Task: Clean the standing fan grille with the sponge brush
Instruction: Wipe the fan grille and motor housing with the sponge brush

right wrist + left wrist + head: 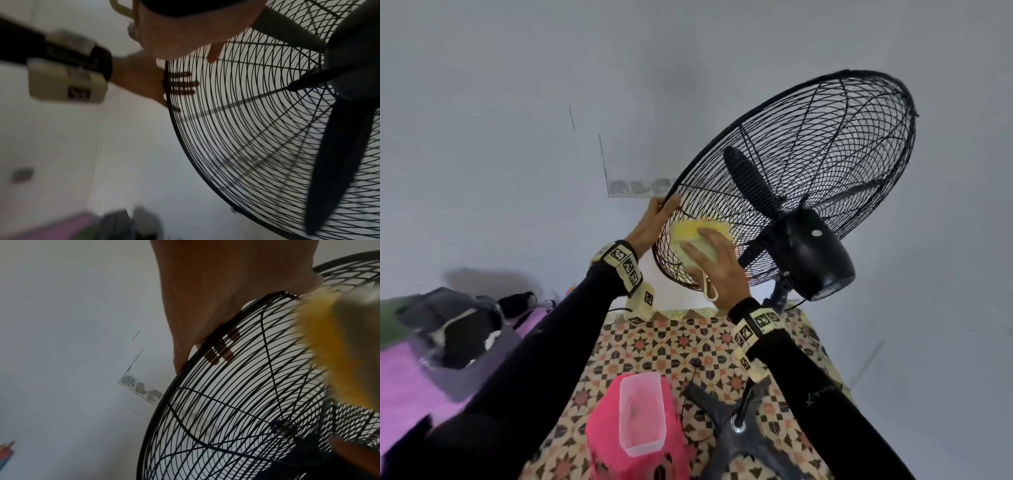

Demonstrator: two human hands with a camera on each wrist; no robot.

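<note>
The black standing fan's grille (808,164) tilts up to the right, with the motor housing (811,253) behind it. My left hand (654,219) grips the grille's lower left rim; its fingers (222,347) curl over the rim (164,402) and show through the wires. My right hand (712,263) lies flat, fingers spread, on the yellow sponge brush (693,233) and presses it on the rear grille beside the left hand. The brush's cream loop (710,291) hangs by my palm. The sponge (329,345) is a yellow blur in the left wrist view. The right wrist view shows the grille (257,129), my right hand (185,35) and my left hand (139,81).
The fan's grey base (736,428) stands on a patterned mat (688,342). A pink container topped by a clear tub (640,414) sits beside the base. Dark bags (455,325) lie on purple bedding at the left. A pale wall (551,102) is behind the fan.
</note>
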